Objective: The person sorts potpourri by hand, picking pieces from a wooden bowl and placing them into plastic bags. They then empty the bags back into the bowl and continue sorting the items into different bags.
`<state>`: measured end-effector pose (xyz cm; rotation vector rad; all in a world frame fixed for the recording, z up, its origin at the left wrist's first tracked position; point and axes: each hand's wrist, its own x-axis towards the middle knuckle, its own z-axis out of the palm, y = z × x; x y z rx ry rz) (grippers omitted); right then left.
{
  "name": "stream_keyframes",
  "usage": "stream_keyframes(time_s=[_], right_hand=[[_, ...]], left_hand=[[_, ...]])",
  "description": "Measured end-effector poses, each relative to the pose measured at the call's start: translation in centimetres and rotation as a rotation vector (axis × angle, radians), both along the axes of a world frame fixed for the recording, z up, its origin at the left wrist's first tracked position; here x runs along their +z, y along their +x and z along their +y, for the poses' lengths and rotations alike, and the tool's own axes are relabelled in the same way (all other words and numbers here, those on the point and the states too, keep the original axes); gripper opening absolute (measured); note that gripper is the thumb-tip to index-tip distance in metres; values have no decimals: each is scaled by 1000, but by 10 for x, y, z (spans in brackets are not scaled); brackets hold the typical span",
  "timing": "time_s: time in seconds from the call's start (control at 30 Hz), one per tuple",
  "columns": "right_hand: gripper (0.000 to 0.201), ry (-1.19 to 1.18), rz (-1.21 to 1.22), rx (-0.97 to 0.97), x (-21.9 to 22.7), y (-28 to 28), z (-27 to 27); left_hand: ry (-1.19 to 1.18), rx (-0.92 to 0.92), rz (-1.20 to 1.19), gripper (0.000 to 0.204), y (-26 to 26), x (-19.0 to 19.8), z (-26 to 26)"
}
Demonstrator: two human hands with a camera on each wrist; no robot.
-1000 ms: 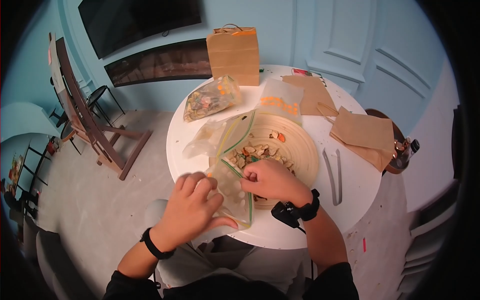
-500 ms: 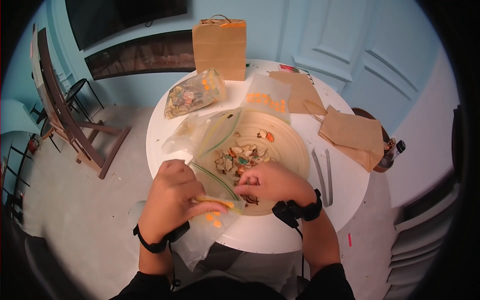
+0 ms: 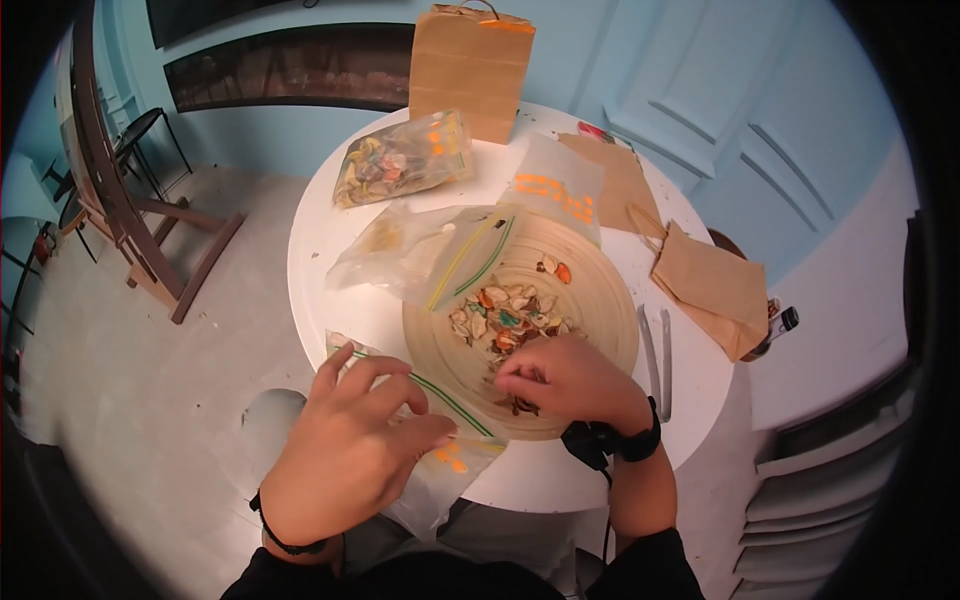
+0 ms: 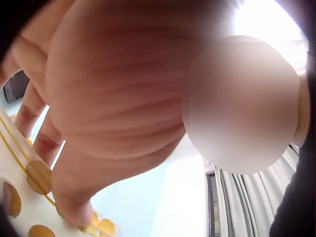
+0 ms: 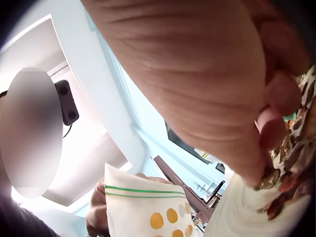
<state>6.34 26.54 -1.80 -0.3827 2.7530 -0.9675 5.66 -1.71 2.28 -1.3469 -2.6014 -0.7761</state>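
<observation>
My left hand (image 3: 350, 440) grips a clear zip bag (image 3: 430, 500) with orange dots at the table's near edge, thumb on the side facing me. The bag's mouth, lined with a green zip strip, faces the round wooden plate (image 3: 615, 300). A heap of dried petals (image 3: 505, 305), mostly tan with some orange and green, lies on that plate. Over the heap's near side my right hand (image 3: 575, 380) has its fingers curled down, pinching at the petals. In the right wrist view the thumb tip meets dark pieces at the edge of the petals (image 5: 296, 168).
Another clear zip bag (image 3: 390, 250) lies against the plate's left rim. Behind it sit a filled petal bag (image 3: 400, 165) and a tall paper bag (image 3: 470, 75). A flat dotted bag (image 3: 555, 180) lies beyond the plate. Metal tongs (image 3: 655, 365) and a folded paper bag (image 3: 710, 285) are at right.
The left hand has drawn the zip bag down and left, toward me. My right hand has gone from beside the bag's mouth to the petals. The head view has shifted.
</observation>
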Motion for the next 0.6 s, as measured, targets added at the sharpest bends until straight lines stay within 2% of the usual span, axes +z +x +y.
stream_keyframes(time_s=[0.13,0.2,0.3,0.5,0.6], right_hand=[[22,-197,123,-191,-2,-4,4],[23,-299,76,-246,-5,-6,6],[24,-392,14,-333,-2,-8,6],[26,-479,-8,-425,6,-8,0],[25,-568,-15,-418,8,-6,-2]], left_hand=[[-41,72,73,24,4,0,2],[-15,149,136,27,4,0,3],[-30,168,101,28,4,-2,2],[-37,102,-91,29,5,-16,9],[79,-45,-20,28,-2,-29,16]])
